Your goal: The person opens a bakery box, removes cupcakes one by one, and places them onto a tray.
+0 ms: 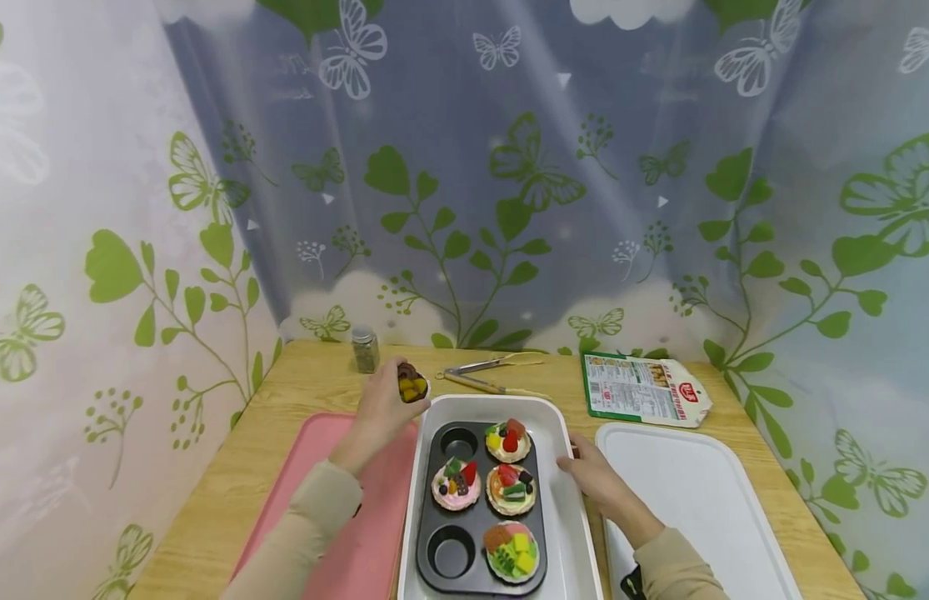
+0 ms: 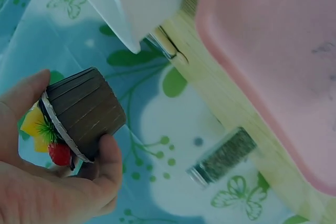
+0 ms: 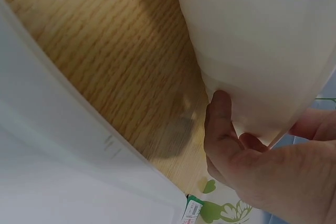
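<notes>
My left hand (image 1: pixel 380 410) holds a cupcake (image 1: pixel 412 387) above the far end of the pink tray (image 1: pixel 382 500). In the left wrist view the cupcake (image 2: pixel 86 111) is tilted on its side, its brown ribbed cup pinched between thumb and fingers, with yellow and red fruit on top. My right hand (image 1: pixel 602 482) grips the right wall of a white bin (image 1: pixel 576 517), thumb on the inner side. Inside the bin lies a dark muffin tin (image 1: pixel 437 454). It holds several fruit-topped tarts, among them a pink one (image 1: pixel 456 485); its far-left and near-left cups are empty.
A spice jar (image 1: pixel 366 350) stands at the back left. Metal tongs (image 1: pixel 475 367) with wooden-looking tips lie behind the bin. On the right are a green and white printed package (image 1: pixel 640 390) and a white tray lid (image 1: pixel 681 500). A patterned curtain (image 1: pixel 464 208) surrounds the table.
</notes>
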Motion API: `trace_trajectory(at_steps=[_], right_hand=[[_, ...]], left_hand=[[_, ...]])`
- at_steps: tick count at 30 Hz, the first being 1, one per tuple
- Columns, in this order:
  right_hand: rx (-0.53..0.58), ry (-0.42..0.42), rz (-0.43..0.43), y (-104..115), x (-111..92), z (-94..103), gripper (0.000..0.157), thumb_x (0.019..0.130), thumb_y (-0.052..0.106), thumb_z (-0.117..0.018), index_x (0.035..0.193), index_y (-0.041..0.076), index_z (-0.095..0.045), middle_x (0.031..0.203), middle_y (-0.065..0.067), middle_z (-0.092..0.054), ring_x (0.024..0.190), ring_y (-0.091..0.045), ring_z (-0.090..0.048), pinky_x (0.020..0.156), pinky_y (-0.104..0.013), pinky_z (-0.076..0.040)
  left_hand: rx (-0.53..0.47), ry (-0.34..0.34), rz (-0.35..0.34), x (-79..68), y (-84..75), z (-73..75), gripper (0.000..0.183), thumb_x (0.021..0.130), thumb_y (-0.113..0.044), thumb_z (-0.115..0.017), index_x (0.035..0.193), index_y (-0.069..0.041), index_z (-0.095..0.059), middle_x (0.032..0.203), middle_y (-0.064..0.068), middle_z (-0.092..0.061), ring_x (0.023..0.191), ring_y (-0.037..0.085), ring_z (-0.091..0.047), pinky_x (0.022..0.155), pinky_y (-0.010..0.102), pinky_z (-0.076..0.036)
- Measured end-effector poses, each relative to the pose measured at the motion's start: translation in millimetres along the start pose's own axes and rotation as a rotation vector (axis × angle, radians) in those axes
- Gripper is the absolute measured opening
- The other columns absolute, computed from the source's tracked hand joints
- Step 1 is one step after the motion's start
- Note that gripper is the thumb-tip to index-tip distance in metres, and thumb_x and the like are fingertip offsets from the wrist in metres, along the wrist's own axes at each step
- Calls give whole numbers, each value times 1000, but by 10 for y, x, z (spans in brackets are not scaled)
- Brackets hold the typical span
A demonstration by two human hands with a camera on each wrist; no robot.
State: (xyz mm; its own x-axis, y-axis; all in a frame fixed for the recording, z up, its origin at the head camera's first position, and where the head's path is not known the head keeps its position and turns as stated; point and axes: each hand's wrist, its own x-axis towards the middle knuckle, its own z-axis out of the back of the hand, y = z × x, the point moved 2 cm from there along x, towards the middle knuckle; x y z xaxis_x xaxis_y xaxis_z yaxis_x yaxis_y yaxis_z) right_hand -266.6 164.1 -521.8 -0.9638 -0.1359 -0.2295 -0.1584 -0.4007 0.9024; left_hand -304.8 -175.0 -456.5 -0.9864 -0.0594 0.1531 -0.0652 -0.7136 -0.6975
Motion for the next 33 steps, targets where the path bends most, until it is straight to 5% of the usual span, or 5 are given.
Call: trace_trajectory(at_steps=[23,33], right_hand=[[-16,14,-18,-37,31,3,52,105,5,-47,154,-10,-38,142,-38,-53,126,-46,-61,102,-60,-55],[-10,15,-24,-9,11,-2,53,105,5,-47,155,-10,-36,142,-37,-53,126,-45,-61,101,-59,-56]], left_hand=[[-30,92,170,-47,937,360,66,96,-16,-75,145,6,-37,140,31,-47,128,44,-54,107,57,-49],[11,105,227,-80,1142,374,66,96,-15,-75,144,6,-35,138,32,-47,125,46,-56,104,59,-50]])
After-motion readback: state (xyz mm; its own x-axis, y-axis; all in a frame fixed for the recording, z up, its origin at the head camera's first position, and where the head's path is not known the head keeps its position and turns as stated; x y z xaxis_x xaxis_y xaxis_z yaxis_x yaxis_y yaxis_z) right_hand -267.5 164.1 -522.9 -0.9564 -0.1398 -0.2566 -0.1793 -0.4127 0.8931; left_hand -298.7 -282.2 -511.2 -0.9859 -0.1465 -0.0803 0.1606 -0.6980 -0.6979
